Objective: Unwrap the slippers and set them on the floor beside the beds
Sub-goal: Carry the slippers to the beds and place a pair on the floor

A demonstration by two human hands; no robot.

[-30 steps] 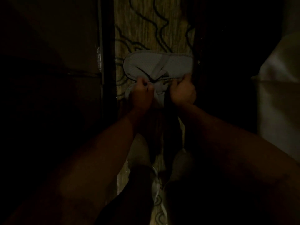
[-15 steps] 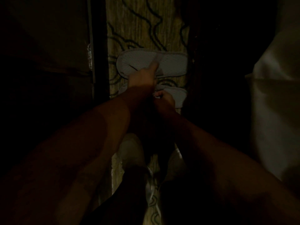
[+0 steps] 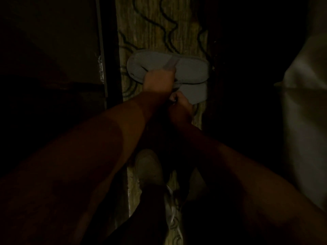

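The far slipper point(image 3: 187, 71) lies sideways just past the left hand point(image 3: 157, 82), which touches it. The right hand point(image 3: 180, 101) pinches the near slipper point(image 3: 194, 93).

Left hand point(image 3: 157, 82) on far slipper point(image 3: 191, 71); right hand point(image 3: 180, 103) holds near slipper point(image 3: 194, 92)

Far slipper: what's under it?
The far slipper lies on patterned carpet, its near edge overlapping the second slipper. The left hand covers part of that overlap.
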